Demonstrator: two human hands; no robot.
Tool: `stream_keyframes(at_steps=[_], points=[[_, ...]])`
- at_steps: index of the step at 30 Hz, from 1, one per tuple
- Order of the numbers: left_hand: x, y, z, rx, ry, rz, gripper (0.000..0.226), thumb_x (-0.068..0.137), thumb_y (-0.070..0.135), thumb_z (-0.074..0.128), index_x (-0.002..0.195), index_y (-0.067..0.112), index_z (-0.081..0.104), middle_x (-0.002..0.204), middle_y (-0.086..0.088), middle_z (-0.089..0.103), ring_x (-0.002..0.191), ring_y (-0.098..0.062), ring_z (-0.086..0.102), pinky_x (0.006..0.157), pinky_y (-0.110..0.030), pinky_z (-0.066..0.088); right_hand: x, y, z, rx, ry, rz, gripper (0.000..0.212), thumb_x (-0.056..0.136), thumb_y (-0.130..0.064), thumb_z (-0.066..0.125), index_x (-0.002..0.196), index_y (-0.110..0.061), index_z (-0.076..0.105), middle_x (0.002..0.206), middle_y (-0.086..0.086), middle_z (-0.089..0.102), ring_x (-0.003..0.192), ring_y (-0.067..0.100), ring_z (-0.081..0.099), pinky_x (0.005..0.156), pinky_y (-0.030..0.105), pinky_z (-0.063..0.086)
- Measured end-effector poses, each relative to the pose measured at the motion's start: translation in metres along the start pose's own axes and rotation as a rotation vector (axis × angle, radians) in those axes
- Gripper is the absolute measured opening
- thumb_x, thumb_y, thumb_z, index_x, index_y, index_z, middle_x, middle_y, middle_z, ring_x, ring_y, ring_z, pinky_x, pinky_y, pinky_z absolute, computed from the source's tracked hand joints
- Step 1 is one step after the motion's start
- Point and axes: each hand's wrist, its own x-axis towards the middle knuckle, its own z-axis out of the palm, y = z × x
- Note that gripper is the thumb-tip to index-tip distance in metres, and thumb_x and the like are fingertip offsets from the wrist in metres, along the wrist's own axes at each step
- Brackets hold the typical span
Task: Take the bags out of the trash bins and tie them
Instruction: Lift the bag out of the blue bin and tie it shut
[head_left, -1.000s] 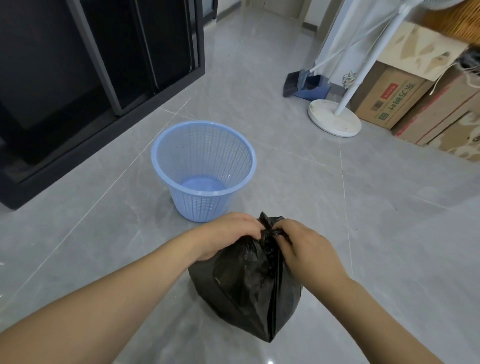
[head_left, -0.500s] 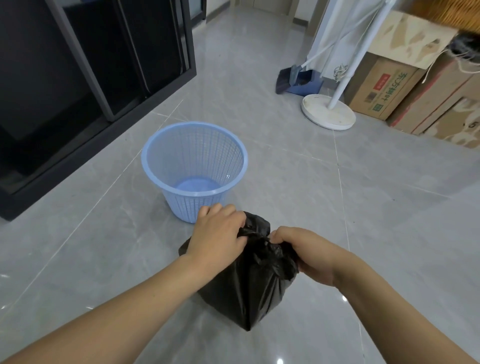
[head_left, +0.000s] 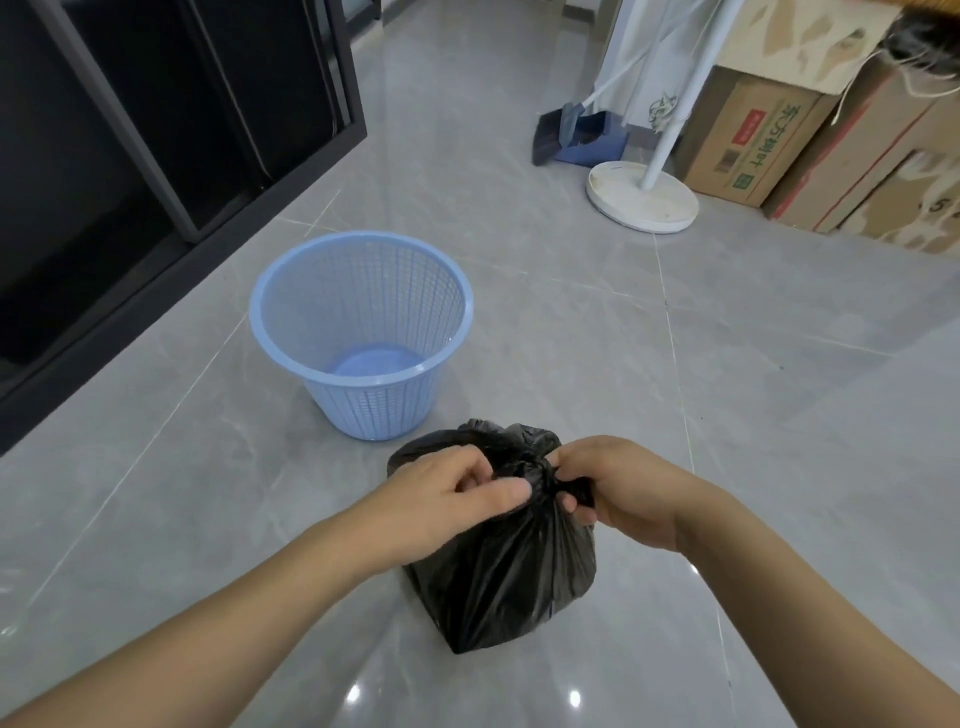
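A black trash bag (head_left: 506, 577) sits on the grey tiled floor in front of me, its top gathered into a twisted neck. My left hand (head_left: 452, 493) pinches the neck from the left with thumb and fingers. From the right, my right hand (head_left: 618, 491) grips a loose end of the bag beside the neck. A light blue mesh trash bin (head_left: 363, 332) stands upright just behind the bag, with no bag inside and its bottom showing.
A black-framed cabinet (head_left: 156, 130) runs along the left. At the back right stand a white fan base and pole (head_left: 641, 200), a blue dustpan with broom (head_left: 576, 135) and cardboard boxes (head_left: 753, 140).
My left hand has slid from the top of the bag down to its neck, and both hands now pinch at the gathered top. The view has shifted slightly.
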Motion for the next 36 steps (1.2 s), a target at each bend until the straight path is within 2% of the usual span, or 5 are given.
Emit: stream_keyframes(at_steps=[8, 17, 23, 30, 36], points=[[0.005, -0.001, 0.009, 0.147, -0.018, 0.045, 0.029, 0.086, 0.034, 0.051, 0.062, 0.019, 0.043, 0.069, 0.008, 0.047, 0.067, -0.011, 0.049, 0.067, -0.037, 0.044, 0.006, 0.000, -0.001, -0.281, 0.123, 0.016, 0.039, 0.085, 0.008, 0.036, 0.082, -0.010, 0.070, 0.057, 0.002, 0.049, 0.052, 0.010, 0.043, 0.049, 0.017, 0.036], [0.004, -0.002, 0.005, 0.182, 0.098, -0.049, 0.035, 0.085, 0.034, 0.045, 0.057, 0.020, 0.030, 0.051, 0.009, 0.033, 0.049, -0.007, 0.031, 0.052, -0.030, 0.029, 0.003, 0.022, -0.008, -1.148, 0.410, -0.344, 0.044, 0.080, 0.007, 0.044, 0.112, -0.023, 0.050, 0.112, -0.002, 0.040, 0.084, 0.026, 0.059, 0.071, 0.042, 0.052], [0.005, 0.003, 0.013, -0.241, 0.072, -0.302, 0.027, 0.089, 0.019, 0.045, 0.063, 0.015, 0.048, 0.059, -0.002, 0.055, 0.054, -0.016, 0.048, 0.055, -0.027, 0.040, 0.006, 0.028, -0.003, -1.278, 0.550, -0.235, 0.018, 0.084, -0.004, 0.042, 0.097, -0.014, 0.047, 0.091, 0.003, 0.050, 0.075, 0.029, 0.054, 0.062, 0.039, 0.046], [-0.002, 0.004, 0.018, -1.162, 0.099, -0.231, 0.032, 0.096, 0.019, 0.049, 0.114, -0.002, 0.065, 0.109, -0.013, 0.071, 0.079, -0.021, 0.066, 0.058, -0.029, 0.053, 0.009, 0.020, -0.016, -0.728, 0.535, 0.009, 0.032, 0.084, -0.034, 0.039, 0.056, -0.018, 0.031, 0.052, -0.005, 0.039, 0.052, 0.019, 0.037, 0.053, 0.032, 0.027], [0.000, 0.011, 0.027, -1.124, 0.129, -0.333, 0.019, 0.097, 0.018, 0.045, 0.081, 0.010, 0.051, 0.065, -0.006, 0.052, 0.046, -0.014, 0.040, 0.049, -0.029, 0.043, 0.017, 0.029, -0.015, -0.483, 0.336, -0.127, 0.055, 0.087, -0.052, 0.059, 0.052, -0.023, 0.028, 0.050, -0.006, 0.028, 0.044, 0.011, 0.025, 0.044, 0.024, 0.021]])
